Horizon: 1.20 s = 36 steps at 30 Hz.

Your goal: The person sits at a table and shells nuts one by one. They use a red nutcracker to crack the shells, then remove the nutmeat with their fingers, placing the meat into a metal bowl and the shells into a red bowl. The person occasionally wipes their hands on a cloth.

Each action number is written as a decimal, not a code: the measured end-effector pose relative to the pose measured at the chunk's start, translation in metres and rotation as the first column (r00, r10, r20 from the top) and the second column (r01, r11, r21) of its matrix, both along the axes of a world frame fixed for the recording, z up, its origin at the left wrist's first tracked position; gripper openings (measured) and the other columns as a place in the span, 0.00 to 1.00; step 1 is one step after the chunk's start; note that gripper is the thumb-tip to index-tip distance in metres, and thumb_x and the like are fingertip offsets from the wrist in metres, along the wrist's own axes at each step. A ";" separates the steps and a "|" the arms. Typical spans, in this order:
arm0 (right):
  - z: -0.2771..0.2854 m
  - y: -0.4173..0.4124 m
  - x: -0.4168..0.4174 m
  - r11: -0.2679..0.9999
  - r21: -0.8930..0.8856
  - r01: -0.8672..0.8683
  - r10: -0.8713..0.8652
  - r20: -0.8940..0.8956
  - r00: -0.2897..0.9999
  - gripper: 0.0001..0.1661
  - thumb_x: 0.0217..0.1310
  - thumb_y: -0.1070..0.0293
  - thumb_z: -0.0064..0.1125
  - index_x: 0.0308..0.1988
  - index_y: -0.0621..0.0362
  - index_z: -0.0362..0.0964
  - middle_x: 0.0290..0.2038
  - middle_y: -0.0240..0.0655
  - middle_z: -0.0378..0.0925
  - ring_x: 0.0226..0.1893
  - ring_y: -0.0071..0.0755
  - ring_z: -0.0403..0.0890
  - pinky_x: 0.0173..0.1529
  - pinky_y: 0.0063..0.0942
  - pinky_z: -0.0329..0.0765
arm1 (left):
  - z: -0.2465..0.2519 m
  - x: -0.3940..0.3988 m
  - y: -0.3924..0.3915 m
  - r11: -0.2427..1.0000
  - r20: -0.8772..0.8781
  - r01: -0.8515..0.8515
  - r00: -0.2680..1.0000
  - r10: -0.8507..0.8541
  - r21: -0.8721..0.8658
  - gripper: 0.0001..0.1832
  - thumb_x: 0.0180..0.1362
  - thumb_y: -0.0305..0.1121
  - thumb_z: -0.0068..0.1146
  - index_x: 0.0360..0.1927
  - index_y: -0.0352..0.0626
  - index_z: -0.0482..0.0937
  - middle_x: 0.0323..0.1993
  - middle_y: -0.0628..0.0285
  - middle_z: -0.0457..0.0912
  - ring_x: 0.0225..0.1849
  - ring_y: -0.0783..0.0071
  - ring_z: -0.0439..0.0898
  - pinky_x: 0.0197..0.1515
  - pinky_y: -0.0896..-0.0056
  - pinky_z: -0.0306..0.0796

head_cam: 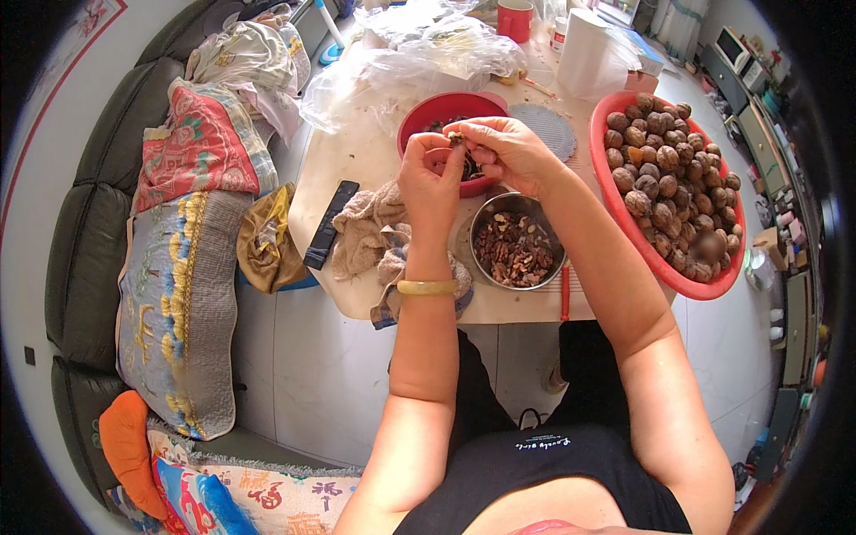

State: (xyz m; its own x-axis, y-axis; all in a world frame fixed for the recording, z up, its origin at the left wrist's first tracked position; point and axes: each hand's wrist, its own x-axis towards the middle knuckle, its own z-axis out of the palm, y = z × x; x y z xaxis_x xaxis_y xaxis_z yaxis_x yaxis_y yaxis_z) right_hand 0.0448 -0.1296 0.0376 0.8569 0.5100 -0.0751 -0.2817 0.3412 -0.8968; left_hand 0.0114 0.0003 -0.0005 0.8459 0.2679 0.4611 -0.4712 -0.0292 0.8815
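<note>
Over a round red plastic bowl (491, 102) with dark bits in it, my left hand (433, 164) and my right hand (511, 150) meet, both pinching a small piece of walnut (457, 138) between their fingertips. My left wrist wears a yellowish bangle. A round steel bowl (518, 241) of shelled walnut kernels stands just below my right hand. To the right, a large oval red plastic basin (602, 170) is heaped with whole walnuts in their shells (667, 158). A red-handled tool (565, 294) lies by the table's near edge.
Crumpled towels (366, 234) and a black remote control (331, 224) lie on the table (334, 157) at the left. Plastic bags (428, 53), a red mug (514, 20), a white paper roll (588, 57) and a round ribbed mat (545, 130) are farther back. A sofa (90, 261) runs along the left.
</note>
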 end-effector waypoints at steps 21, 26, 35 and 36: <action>0.001 0.006 -0.007 0.949 -0.166 0.267 -0.179 0.414 0.893 0.07 0.56 0.69 0.56 0.35 0.61 0.75 0.23 0.24 0.72 0.18 0.10 0.64 0.20 0.10 0.60 | 0.006 -0.004 0.003 0.974 -0.044 0.151 0.986 -0.161 -0.172 0.05 0.57 0.28 0.53 0.36 0.41 0.72 0.29 0.66 0.77 0.29 0.82 0.75 0.31 0.84 0.70; 0.003 0.000 0.003 0.975 0.079 0.210 -0.217 0.104 0.971 0.10 0.60 0.65 0.52 0.37 0.60 0.71 0.22 0.24 0.67 0.19 0.14 0.65 0.20 0.11 0.63 | 0.007 -0.006 0.006 0.970 -0.042 0.116 0.991 -0.128 -0.212 0.06 0.55 0.27 0.53 0.36 0.38 0.73 0.30 0.65 0.77 0.29 0.82 0.75 0.32 0.84 0.70; -0.003 -0.007 0.012 0.870 0.429 0.243 -0.086 -0.354 0.931 0.35 0.67 0.46 0.21 0.48 0.67 0.64 0.44 0.50 0.72 0.46 0.46 0.73 0.53 0.41 0.70 | 0.019 -0.020 -0.001 0.960 -0.015 0.041 0.999 -0.038 0.275 0.13 0.46 0.26 0.63 0.37 0.37 0.79 0.31 0.66 0.77 0.26 0.85 0.72 0.28 0.84 0.68; -0.003 -0.004 0.010 0.880 0.421 0.221 -0.077 -0.333 0.940 0.36 0.67 0.46 0.22 0.48 0.67 0.64 0.44 0.50 0.71 0.46 0.46 0.73 0.52 0.40 0.70 | 0.020 -0.019 -0.004 0.959 0.001 0.023 1.000 -0.025 0.284 0.13 0.46 0.26 0.63 0.37 0.38 0.79 0.30 0.66 0.77 0.26 0.85 0.72 0.28 0.84 0.68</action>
State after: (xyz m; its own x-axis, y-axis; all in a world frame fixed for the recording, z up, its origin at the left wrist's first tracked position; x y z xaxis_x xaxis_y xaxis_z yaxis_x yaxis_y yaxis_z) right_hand 0.0544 -0.1340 0.0347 0.8985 0.4180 -0.1342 -0.4230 0.7427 -0.5191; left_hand -0.0077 -0.0041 0.0198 0.8483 0.1051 0.5189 -0.4787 -0.2666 0.8365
